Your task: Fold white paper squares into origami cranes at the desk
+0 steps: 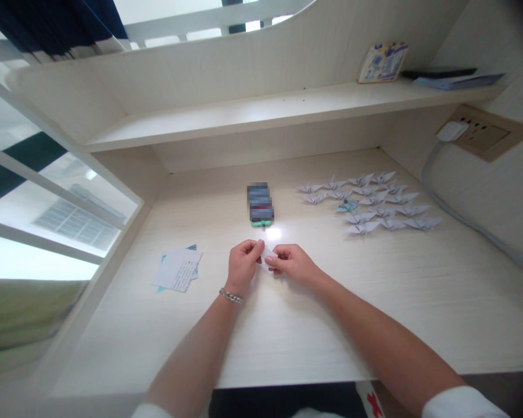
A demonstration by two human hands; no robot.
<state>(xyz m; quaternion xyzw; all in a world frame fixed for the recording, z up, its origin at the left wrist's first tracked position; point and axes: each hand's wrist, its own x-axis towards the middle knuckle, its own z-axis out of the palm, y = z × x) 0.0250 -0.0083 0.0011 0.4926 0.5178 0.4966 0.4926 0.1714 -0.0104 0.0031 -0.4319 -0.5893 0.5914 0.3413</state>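
Between my two hands is a small folded piece of white paper (267,256), held just above the desk. My left hand (244,259) pinches its left side with thumb and finger. My right hand (293,261) grips the right side, its thumb lying on the paper. Fingers cover much of the fold. Several folded paper cranes (387,211) stand in rows at the right, most of them white. One blue crane (347,205) sits at the left of these rows. Over on the left lie loose paper sheets (178,269), the top one printed with text.
A phone-like device (260,203) with a blurred screen and green edge lies beyond my hands. A shelf (244,119) runs above the desk (296,342), holding a packet (382,62) and flat booklets (457,80). A plugged-in cable (453,217) hangs along the right wall.
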